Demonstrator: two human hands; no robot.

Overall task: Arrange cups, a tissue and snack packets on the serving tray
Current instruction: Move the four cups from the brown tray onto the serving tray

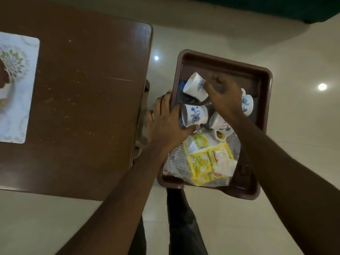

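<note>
This looks like a home living or dining room. A glossy pale tiled floor (pixel 211 30) reflects ceiling lights. On the left, a scratched brown wooden table (pixel 82 100) carries a leaf-patterned placemat (pixel 18 89). Flowered white teacups (pixel 195 115) lie in a brown serving tray (pixel 261 74).
</note>
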